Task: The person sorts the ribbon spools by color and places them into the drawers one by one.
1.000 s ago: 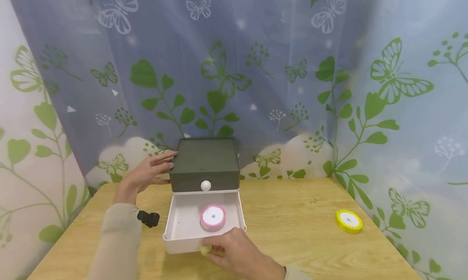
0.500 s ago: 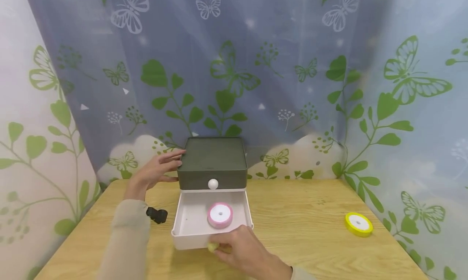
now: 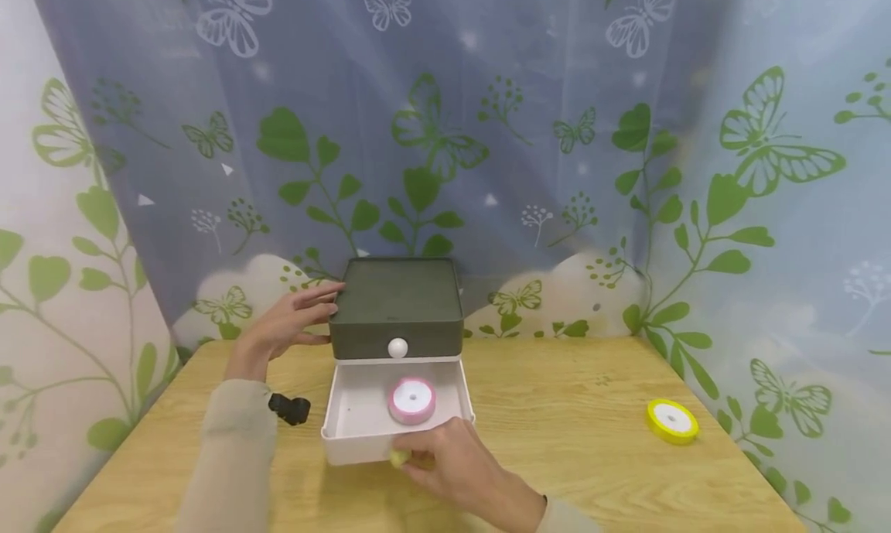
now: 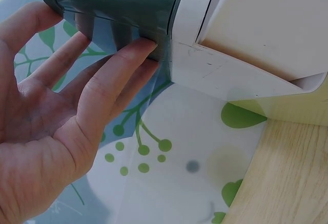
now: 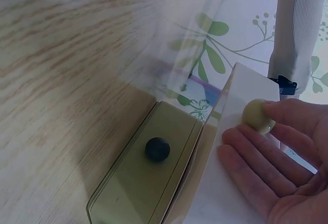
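Observation:
A small drawer unit (image 3: 398,293) with a dark green upper section stands on the table. Its white drawer (image 3: 362,449) is pulled out, and a pink-edged ribbon spool (image 3: 412,400) lies inside. My left hand (image 3: 281,324) rests its nearly straight fingertips on the unit's left side, by the dark green section (image 4: 118,3) in the left wrist view. My right hand (image 3: 459,467) pinches the drawer's pale yellow-green knob (image 5: 258,116) between thumb and fingers. A white knob (image 3: 397,348) sits on the upper front. The right wrist view also shows an olive drawer front (image 5: 148,178) with a dark knob (image 5: 157,149) below the white one.
A yellow-edged ribbon spool (image 3: 672,421) lies on the wooden table (image 3: 557,440) at the right. A curtain (image 3: 529,131) printed with leaves and butterflies hangs behind the unit. A black wrist device (image 3: 289,409) is on the left forearm.
The white drawer has slid slightly inward, with the right hand on its knob and the pink spool riding along. The left hand stays on the unit's side. The head view has shifted a little.

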Tool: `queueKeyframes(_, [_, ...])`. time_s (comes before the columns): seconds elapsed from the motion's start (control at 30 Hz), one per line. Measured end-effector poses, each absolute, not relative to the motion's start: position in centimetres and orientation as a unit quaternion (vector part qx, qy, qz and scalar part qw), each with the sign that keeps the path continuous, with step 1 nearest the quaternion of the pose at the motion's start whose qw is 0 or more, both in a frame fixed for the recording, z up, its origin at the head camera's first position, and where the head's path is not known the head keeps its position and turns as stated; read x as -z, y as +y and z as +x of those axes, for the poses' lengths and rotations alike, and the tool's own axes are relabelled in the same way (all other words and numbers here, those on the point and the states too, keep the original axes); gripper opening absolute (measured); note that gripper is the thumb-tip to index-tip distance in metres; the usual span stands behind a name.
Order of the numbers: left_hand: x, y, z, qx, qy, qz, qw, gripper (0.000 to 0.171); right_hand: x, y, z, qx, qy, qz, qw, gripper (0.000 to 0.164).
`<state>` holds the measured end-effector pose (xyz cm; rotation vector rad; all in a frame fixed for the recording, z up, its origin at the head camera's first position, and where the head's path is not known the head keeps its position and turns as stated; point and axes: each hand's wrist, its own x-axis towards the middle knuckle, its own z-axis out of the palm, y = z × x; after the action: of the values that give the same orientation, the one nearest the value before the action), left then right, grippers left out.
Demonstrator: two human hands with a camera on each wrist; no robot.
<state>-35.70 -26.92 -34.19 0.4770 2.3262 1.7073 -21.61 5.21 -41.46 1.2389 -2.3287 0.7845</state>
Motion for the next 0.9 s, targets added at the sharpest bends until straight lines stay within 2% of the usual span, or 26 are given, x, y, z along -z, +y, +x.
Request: queueKeyframes(0.9, [34.1, -26.8, -35.5, -0.584, 0.788, 0.159, 0.112, 0.066, 41.2, 4.3, -23.7, -0.29, -0.852, 0.394, 0.189, 0.02])
